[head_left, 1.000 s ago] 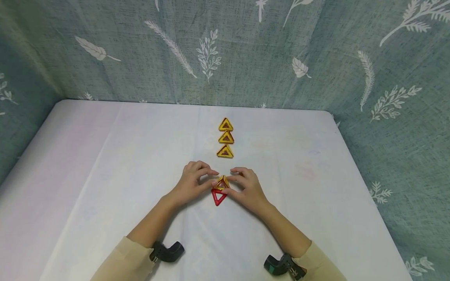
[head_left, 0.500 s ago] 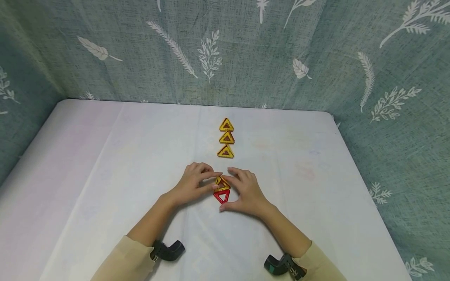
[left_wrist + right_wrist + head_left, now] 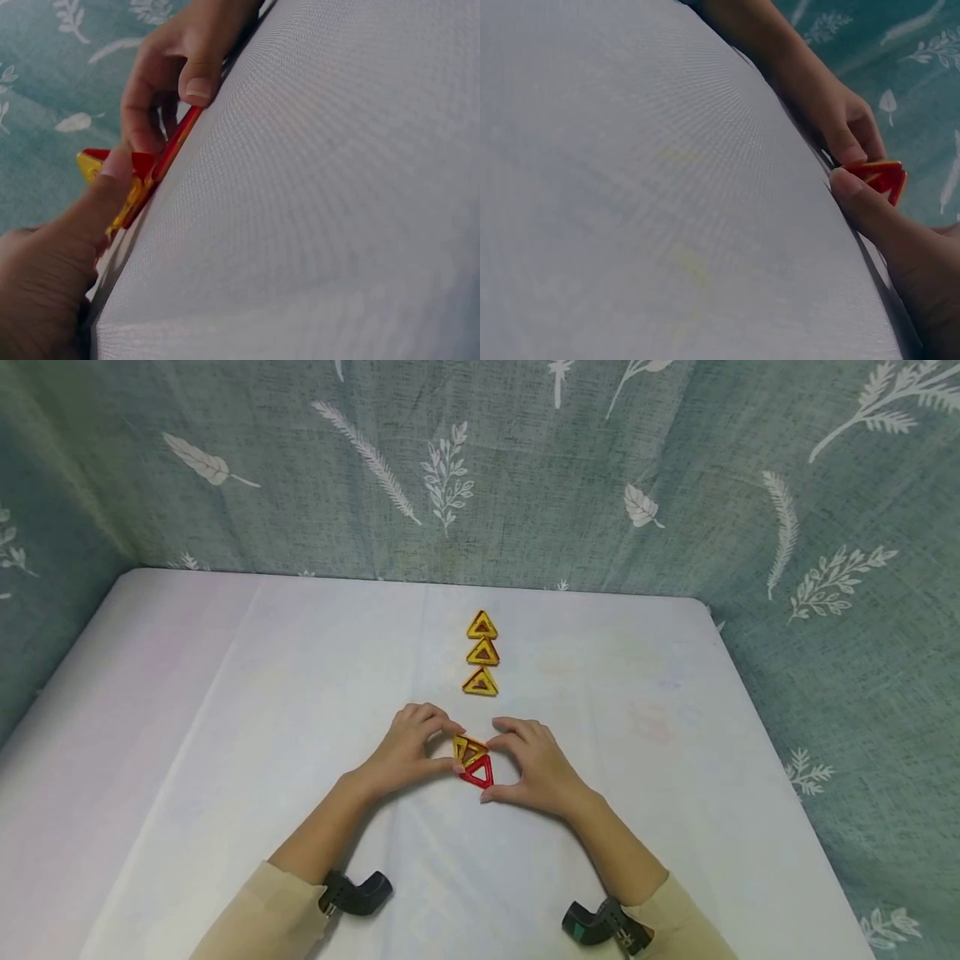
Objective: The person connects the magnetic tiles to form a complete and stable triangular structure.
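Between the hands in the head view, yellow triangular magnetic tiles (image 3: 470,750) join the edge of a red triangular magnetic tile (image 3: 477,772) with an open middle. My left hand (image 3: 414,745) pinches the yellow tiles, thumb at the lower corner and index finger at the upper one. In the left wrist view, a yellow tile (image 3: 91,163) stands raised beside the red tile, which lies low by the tabletop. My right hand (image 3: 536,770) holds the joined tiles from the right, its index finger near the yellow corner and its thumb at the red tile's lower tip.
Beyond the hands, three yellow triangles (image 3: 481,682) stand in a column, points facing away. A white cloth covers the table (image 3: 225,710). Behind it hangs a green leaf-patterned curtain (image 3: 525,485). Black wrist devices (image 3: 356,893) sit at both sleeves.
The joined tiles have turned counterclockwise, the red tile swinging from below the yellow ones toward the right. My right thumb has moved from the tiles' joint down to the red tile's tip.
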`<action>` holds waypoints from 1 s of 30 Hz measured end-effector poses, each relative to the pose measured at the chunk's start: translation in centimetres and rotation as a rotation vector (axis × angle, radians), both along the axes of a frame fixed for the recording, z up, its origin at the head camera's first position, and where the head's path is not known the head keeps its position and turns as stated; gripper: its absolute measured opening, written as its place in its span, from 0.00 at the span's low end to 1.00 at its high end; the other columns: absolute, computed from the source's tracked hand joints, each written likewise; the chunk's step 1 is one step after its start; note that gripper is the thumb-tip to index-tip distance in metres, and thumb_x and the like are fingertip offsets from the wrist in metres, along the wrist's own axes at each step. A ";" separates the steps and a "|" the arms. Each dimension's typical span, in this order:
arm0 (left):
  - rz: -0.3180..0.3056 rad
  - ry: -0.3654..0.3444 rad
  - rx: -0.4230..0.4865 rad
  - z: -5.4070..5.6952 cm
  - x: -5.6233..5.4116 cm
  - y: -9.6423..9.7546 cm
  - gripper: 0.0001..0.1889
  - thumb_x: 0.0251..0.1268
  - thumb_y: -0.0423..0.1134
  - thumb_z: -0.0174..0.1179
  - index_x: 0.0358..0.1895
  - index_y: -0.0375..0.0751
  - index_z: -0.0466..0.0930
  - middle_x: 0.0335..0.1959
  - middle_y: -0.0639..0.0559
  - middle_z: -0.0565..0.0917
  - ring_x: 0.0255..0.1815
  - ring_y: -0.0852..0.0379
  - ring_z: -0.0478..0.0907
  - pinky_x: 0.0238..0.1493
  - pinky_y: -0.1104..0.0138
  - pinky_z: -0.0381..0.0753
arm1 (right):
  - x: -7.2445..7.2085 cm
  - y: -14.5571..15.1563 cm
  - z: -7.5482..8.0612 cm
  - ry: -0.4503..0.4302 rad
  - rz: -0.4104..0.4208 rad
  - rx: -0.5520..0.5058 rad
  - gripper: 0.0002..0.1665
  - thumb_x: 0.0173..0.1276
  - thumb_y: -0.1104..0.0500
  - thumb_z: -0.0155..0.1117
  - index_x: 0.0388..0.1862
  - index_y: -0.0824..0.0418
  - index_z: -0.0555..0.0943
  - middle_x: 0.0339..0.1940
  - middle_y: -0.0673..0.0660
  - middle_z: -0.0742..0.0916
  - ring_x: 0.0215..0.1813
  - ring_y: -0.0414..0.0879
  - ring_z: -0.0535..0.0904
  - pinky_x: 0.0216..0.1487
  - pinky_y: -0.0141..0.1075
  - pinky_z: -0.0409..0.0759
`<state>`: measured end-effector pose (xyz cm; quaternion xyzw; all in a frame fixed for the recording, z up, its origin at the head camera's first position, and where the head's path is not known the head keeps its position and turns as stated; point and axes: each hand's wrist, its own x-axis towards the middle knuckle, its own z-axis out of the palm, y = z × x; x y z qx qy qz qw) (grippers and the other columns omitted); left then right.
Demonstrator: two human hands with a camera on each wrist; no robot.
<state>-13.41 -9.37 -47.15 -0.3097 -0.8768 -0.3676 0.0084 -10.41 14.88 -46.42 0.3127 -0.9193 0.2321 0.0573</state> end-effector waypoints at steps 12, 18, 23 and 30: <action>0.008 0.038 -0.011 -0.3 -0.1 0.1 0.19 0.41 0.51 0.75 0.38 0.50 0.83 0.44 0.54 0.77 0.49 0.53 0.67 0.53 0.56 0.64 | -0.5 1.3 -0.1 -0.112 -0.002 -0.161 0.18 0.51 0.53 0.76 0.38 0.55 0.79 0.61 0.58 0.76 0.63 0.53 0.68 0.62 0.49 0.68; 0.011 0.026 0.011 -0.3 -0.1 0.0 0.16 0.43 0.49 0.75 0.36 0.49 0.83 0.44 0.54 0.77 0.49 0.53 0.67 0.53 0.56 0.64 | -0.6 1.1 -0.1 -0.157 -0.091 -0.217 0.15 0.51 0.55 0.76 0.35 0.55 0.81 0.61 0.60 0.75 0.64 0.56 0.66 0.62 0.52 0.66; 0.009 0.033 0.013 -0.3 -0.2 -0.1 0.16 0.44 0.48 0.74 0.36 0.48 0.84 0.44 0.55 0.77 0.49 0.54 0.67 0.52 0.57 0.64 | -0.5 0.8 0.3 -0.210 -0.167 -0.189 0.17 0.47 0.51 0.78 0.31 0.53 0.80 0.64 0.60 0.73 0.66 0.58 0.60 0.63 0.56 0.61; 0.005 0.043 0.033 -0.3 -0.1 0.0 0.15 0.45 0.47 0.74 0.36 0.47 0.85 0.44 0.55 0.78 0.48 0.54 0.67 0.52 0.57 0.64 | -0.4 0.8 0.2 -0.190 -0.186 -0.202 0.16 0.47 0.51 0.78 0.29 0.55 0.80 0.61 0.59 0.75 0.64 0.57 0.62 0.63 0.54 0.62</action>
